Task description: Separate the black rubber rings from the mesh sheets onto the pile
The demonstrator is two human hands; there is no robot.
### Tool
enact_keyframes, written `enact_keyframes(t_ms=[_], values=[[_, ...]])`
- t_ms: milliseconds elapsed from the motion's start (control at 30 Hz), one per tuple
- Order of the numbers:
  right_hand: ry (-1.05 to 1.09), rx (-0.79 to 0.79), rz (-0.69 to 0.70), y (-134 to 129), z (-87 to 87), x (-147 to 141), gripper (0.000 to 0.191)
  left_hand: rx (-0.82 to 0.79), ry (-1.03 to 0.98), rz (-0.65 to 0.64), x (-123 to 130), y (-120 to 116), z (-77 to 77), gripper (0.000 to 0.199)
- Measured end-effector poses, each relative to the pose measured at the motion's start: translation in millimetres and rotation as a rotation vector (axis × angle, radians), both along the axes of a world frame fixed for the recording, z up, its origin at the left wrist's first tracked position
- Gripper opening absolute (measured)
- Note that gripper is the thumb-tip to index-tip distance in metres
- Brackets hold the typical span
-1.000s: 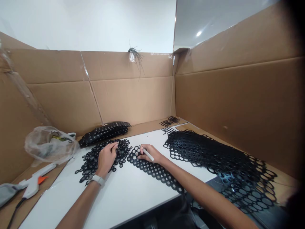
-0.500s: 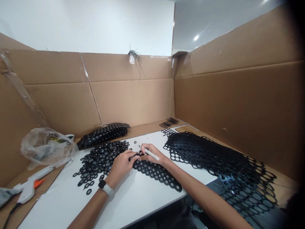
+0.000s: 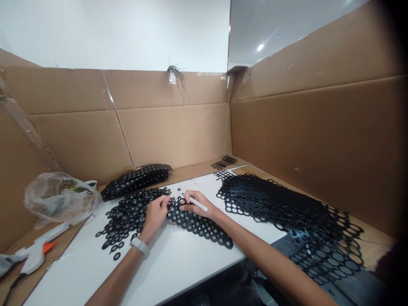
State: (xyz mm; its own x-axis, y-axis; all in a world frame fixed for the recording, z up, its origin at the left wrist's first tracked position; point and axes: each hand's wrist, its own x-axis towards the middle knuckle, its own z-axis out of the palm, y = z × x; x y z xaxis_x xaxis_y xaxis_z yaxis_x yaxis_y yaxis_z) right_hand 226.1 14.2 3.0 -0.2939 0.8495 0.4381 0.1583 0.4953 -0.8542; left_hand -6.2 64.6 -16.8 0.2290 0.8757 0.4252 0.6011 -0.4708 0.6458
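My right hand (image 3: 196, 204) grips a slim white pen-like tool (image 3: 198, 204) with a thin dark tip that points up and to the left. It rests at the far end of a black perforated sheet (image 3: 204, 227) whose holes show pale grey discs. My left hand (image 3: 157, 214), a watch on its wrist, has thumb and fingertips pinched together beside that same end. Whatever lies between those fingertips is too small to make out. Left of the hand spreads a heap of loose black rings with grey centres (image 3: 130, 214), partly hidden by it.
A large pile of black ring mesh (image 3: 270, 195) covers the right side and hangs past the white board's (image 3: 191, 263) edge. Behind lie stacked dotted black sheets (image 3: 137, 180). At left are a clear plastic bag (image 3: 60, 199) and a white glue gun (image 3: 35, 257). Cardboard walls (image 3: 172, 127) enclose the table.
My left hand has drawn back left, off the sheet's end, and its fingers now stand upright in a pinch. The sheet's far end shows more. My right hand keeps the tool.
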Motion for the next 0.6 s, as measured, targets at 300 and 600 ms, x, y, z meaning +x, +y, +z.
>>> enact_keyframes(t_ms=[300, 600], values=[[-0.123, -0.028, 0.051, 5, -7.6, 12, 0.024, 0.077, -0.071, 0.217, -25, 12, 14.0, 0.029], [-0.220, -0.111, 0.045, 13, -15.1, 29, 0.020, 0.227, 0.027, 0.097, -34, -6, 27.6, 0.032]])
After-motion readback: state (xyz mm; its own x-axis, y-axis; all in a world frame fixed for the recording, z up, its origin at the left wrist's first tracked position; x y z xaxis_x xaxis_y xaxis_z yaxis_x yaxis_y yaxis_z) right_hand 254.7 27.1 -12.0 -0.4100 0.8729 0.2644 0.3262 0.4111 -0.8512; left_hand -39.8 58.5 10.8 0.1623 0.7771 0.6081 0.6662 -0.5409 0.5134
